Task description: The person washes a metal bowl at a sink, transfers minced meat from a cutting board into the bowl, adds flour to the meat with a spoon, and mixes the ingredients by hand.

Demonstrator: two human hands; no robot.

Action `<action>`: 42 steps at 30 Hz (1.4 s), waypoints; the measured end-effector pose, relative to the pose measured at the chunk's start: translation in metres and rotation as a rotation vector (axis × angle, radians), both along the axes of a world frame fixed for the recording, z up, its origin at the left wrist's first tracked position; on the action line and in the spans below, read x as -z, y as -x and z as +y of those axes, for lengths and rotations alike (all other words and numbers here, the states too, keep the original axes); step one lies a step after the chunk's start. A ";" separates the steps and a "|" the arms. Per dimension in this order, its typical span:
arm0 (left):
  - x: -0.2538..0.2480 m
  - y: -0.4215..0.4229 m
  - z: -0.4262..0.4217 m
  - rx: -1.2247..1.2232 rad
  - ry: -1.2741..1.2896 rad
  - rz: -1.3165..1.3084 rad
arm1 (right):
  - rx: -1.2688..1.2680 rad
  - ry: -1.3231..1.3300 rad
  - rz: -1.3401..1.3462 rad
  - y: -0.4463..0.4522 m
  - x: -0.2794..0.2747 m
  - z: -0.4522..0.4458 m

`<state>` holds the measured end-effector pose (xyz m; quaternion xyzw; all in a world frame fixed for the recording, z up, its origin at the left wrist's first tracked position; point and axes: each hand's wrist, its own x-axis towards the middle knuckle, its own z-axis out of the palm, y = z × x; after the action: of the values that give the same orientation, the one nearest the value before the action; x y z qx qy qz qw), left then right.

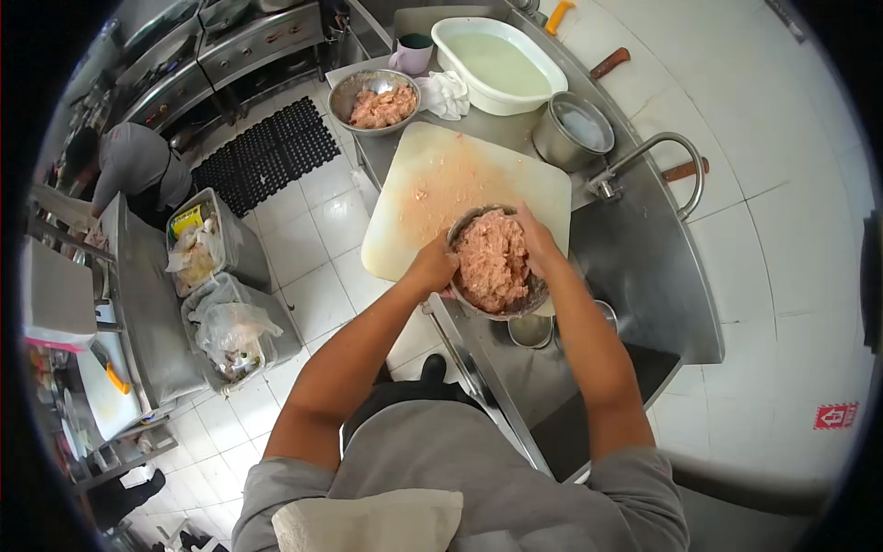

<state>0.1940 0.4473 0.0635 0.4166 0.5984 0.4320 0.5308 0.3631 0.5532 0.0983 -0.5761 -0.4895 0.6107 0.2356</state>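
A metal bowl (521, 304) heaped with pink minced meat (492, 259) is between my hands, over the near edge of a white cutting board (402, 225). My left hand (434, 264) grips the bowl's left rim, with most of its fingers hidden beneath. At the right rim, my right hand (539, 243) presses against the bowl's side, its fingers beside the meat. Smears and small bits of meat cover the board. Beyond its far left corner stands a second metal bowl (342, 109) with more minced meat (384, 108) in it.
Behind the board are a white cloth (445, 96), a purple mug (412, 55), a white tub (552, 87) of cloudy liquid and a metal pot (555, 147). A curved faucet (692, 175) rises at the right by the sink. Bins (262, 267) and another person (143, 166) are at left.
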 end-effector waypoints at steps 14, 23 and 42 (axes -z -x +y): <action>-0.013 0.038 0.048 0.357 0.187 -0.093 | -1.157 -1.212 -0.628 -0.023 -0.026 -0.079; -0.017 0.008 0.014 -0.148 0.030 -0.340 | -1.036 -0.795 -0.928 -0.004 -0.008 -0.045; -0.067 -0.027 0.027 0.167 -0.105 0.448 | 0.013 0.060 0.615 -0.020 0.005 0.016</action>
<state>0.2211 0.4747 0.1308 0.5770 0.6413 0.3142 0.3963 0.3832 0.5695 0.0930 -0.3740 -0.3732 0.7691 0.3596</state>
